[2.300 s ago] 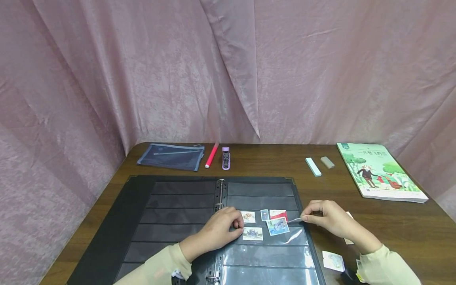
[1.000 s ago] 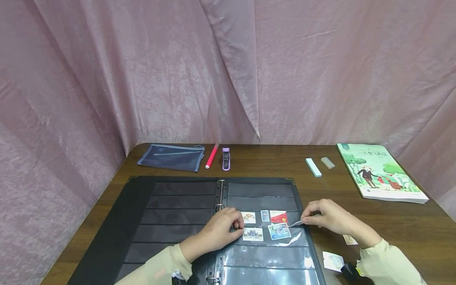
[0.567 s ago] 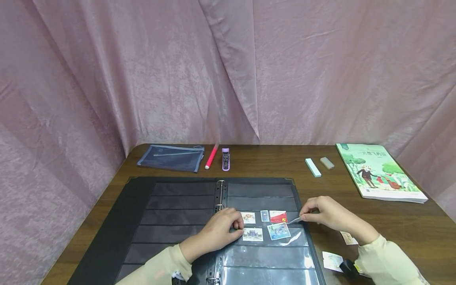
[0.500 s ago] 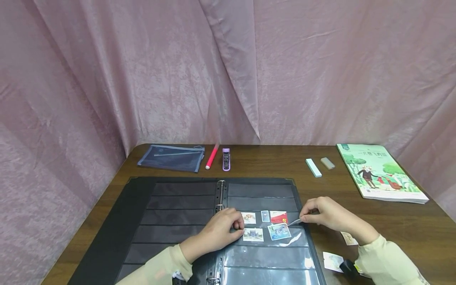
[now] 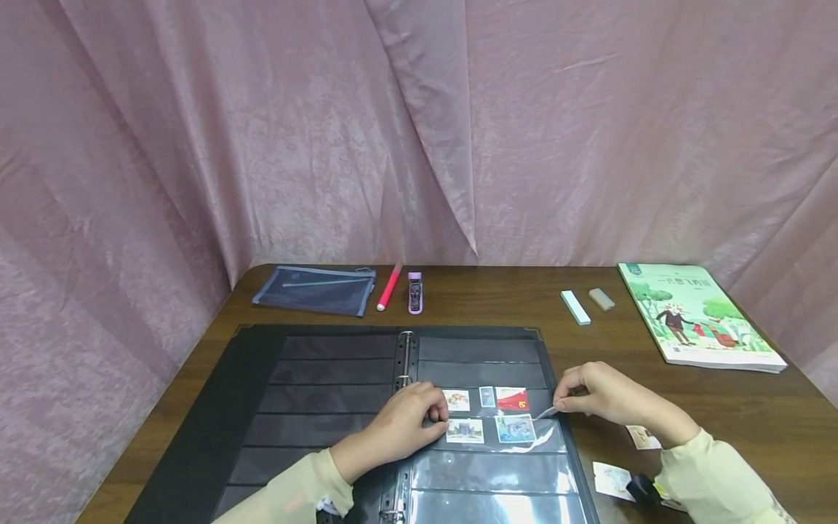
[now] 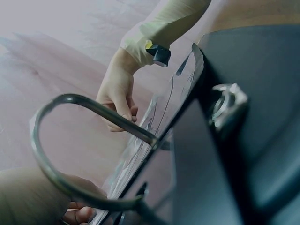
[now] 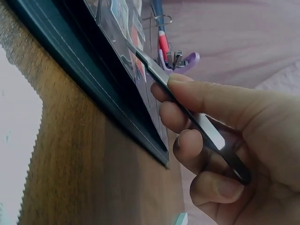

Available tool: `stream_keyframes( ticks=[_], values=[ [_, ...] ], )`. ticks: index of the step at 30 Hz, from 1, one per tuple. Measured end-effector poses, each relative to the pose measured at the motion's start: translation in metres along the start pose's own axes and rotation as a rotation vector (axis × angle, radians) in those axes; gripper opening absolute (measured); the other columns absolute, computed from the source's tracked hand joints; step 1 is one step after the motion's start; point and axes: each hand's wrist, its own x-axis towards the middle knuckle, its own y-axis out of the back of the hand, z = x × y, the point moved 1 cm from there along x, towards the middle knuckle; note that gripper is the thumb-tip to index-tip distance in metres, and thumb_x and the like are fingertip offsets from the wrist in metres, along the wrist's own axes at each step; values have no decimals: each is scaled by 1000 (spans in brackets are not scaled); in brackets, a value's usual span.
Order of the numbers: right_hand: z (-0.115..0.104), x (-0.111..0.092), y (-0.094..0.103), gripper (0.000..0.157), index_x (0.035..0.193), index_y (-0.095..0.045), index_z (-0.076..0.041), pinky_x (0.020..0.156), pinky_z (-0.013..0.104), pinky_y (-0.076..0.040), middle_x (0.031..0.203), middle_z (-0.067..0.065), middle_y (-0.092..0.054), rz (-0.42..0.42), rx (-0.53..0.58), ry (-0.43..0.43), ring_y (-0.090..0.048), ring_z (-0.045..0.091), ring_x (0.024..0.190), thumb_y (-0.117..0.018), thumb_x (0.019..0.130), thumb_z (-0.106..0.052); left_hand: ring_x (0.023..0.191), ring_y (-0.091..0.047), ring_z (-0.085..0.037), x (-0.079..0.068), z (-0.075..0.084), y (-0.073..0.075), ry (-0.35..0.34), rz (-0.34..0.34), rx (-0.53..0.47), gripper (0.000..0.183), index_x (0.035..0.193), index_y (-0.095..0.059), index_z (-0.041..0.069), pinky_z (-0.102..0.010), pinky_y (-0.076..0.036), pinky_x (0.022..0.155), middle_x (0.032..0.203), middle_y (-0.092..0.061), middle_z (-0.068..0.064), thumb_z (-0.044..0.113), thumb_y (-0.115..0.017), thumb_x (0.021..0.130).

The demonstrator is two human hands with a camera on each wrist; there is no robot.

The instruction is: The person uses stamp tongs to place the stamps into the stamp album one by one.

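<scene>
My right hand (image 5: 605, 393) pinches a pair of metal tweezers (image 7: 159, 72) between thumb and fingers, at the right edge of the open stamp album (image 5: 487, 502). The tweezers' tip reaches the upper right corner of a blue stamp (image 5: 515, 429), which lies nearly level in a clear pocket row. Left of it lies a stamp showing a building (image 5: 465, 431). One row up are a red-and-white stamp (image 5: 511, 398), a small blue one (image 5: 487, 397) and a pale one (image 5: 456, 400). My left hand (image 5: 406, 418) rests at the page's inner side, fingers bent; I cannot tell whether it pinches the film.
Loose stamps (image 5: 612, 481) lie on the table by my right sleeve. Metal binder rings (image 6: 40, 136) stand up along the album's spine. Behind it are a mesh pouch (image 5: 314, 290), a red pen (image 5: 389, 287), purple nail clippers (image 5: 415, 293), two small blocks (image 5: 575, 308) and a green book (image 5: 700, 316).
The blue stamp has moved down off the red-and-white one, slightly right, and turned from tilted to nearly level. My right hand and tweezers shifted only slightly; my left hand stayed still.
</scene>
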Motion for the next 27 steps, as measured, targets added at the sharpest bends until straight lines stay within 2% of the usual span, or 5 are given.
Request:
stream_keyframes(
  ticks=[14,21,27],
  values=[
    [6,3,2,12,79,-67,-16,48,21,-44,76,-6,-62,-86,87,-37,-48,0,60,-62,83,-26,70,-41,0,0,1,1,-5,2,2,15,73,-55,23,-17,-36,69,70,-47,12,23,-69,75],
    [8,0,7,9,79,-67,-15,47,21,-44,73,-8,-62,-50,107,-11,-47,-3,57,-63,82,-22,69,-40,0,0,2,1,-3,8,1,15,73,-54,23,-16,-35,68,70,-47,12,23,-69,75],
    [9,-5,9,12,82,-67,-15,49,22,-45,76,-4,-65,-23,99,-20,-48,-3,57,-62,83,-25,70,-40,0,0,0,1,6,-3,-5,14,74,-55,23,-17,-35,68,70,-47,11,23,-69,75]
  ],
)
